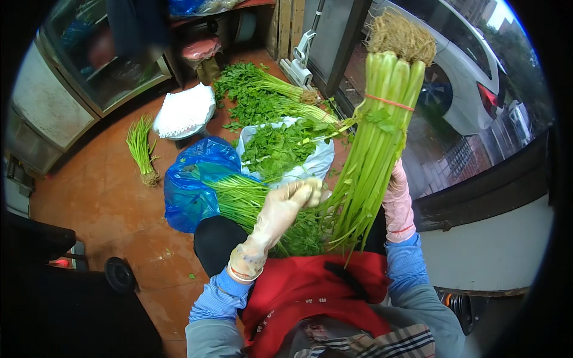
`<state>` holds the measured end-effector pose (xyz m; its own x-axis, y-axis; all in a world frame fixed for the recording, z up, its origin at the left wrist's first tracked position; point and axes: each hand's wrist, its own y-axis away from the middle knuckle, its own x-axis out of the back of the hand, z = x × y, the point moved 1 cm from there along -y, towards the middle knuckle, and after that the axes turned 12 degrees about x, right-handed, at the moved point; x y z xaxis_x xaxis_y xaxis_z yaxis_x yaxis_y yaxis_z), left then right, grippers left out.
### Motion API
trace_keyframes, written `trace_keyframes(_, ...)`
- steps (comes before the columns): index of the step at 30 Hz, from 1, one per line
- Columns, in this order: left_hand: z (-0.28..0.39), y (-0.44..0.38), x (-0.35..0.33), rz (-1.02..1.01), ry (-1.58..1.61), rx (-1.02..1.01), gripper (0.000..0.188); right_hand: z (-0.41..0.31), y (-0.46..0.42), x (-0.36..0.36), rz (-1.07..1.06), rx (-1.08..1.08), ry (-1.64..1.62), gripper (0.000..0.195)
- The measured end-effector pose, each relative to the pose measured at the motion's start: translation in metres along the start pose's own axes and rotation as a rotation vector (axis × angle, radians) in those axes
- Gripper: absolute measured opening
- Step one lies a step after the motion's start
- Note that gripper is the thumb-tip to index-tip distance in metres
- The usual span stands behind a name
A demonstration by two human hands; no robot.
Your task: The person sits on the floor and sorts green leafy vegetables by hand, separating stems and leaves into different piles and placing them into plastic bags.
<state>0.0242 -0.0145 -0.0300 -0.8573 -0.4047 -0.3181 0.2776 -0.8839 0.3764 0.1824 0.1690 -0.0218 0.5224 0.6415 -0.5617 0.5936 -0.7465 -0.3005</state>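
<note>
A bunch of celery stands roots up and slightly tilted, with a red band around its stalks near the roots. My gloved right hand is shut on the bunch from the far right side, its fingers mostly hidden behind the stalks. My gloved left hand is raised just left of the stalks, fingers curled; whether it pinches a thin stem is unclear. Below it, slender green stalks lie partly in a blue plastic bag. Beyond the hands, a white bag holds leafy green trimmings.
More leafy bunches lie on the tiled floor beyond the white bag. A small rooted bunch lies at left, near a white-covered stool. A glass-doored cabinet stands far left; a glass door frame is at right.
</note>
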Motion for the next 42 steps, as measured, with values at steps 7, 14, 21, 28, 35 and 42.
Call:
trace_keyframes(7, 0.021, 0.008, 0.020, 0.286, -0.122, -0.331, 0.040, 0.002, 0.023, -0.002, 0.179, -0.188, -0.132, 0.050)
trace_keyframes(14, 0.066, -0.009, -0.015, 0.050, -0.113, -0.218, 0.031, 0.009, 0.029, -0.025, 0.141, -0.275, -0.154, 0.046)
trace_keyframes(21, 0.044, 0.003, 0.010, 0.226, 0.007, -0.240, 0.018, -0.013, 0.031, -0.047, 0.173, -0.205, -0.148, 0.048)
trace_keyframes(28, -0.043, 0.030, 0.026, 0.251, -0.281, 0.140, 0.018, -0.011, 0.030, -0.039, 0.120, -0.038, -0.047, 0.068)
trace_keyframes(35, -0.063, 0.034, 0.038, 0.443, -1.105, -0.151, 0.042, -0.011, 0.032, -0.038, -0.043, 0.014, 0.434, 0.046)
trace_keyframes(42, 0.026, 0.022, 0.165, 0.930, -1.488, 0.346, 0.058, 0.069, -0.004, -0.060, 0.032, -0.816, 0.071, 0.041)
